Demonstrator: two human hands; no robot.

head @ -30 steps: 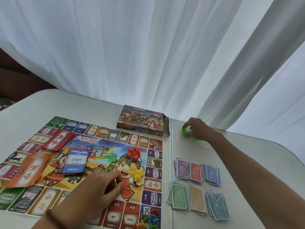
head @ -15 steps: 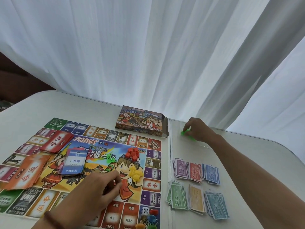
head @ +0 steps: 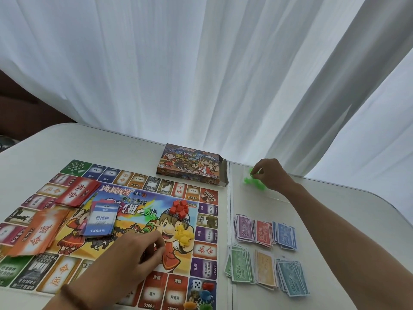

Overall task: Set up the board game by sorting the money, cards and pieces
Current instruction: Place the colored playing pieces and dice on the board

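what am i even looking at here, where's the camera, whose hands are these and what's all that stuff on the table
There is no machine here: a person works with two bare hands. The single picture comes from a camera worn on the person's head, looking forward and down.

A white table stands before a white curtain. On it lies a game board, with its box behind. On the board are red cards, orange cards, blue cards, red pieces, yellow pieces and a die. Right of the board, paper money lies in six piles.

The right hand reaches far across; its fingers pinch small green pieces. The left hand rests on the board, curled; whether it holds anything is hidden.
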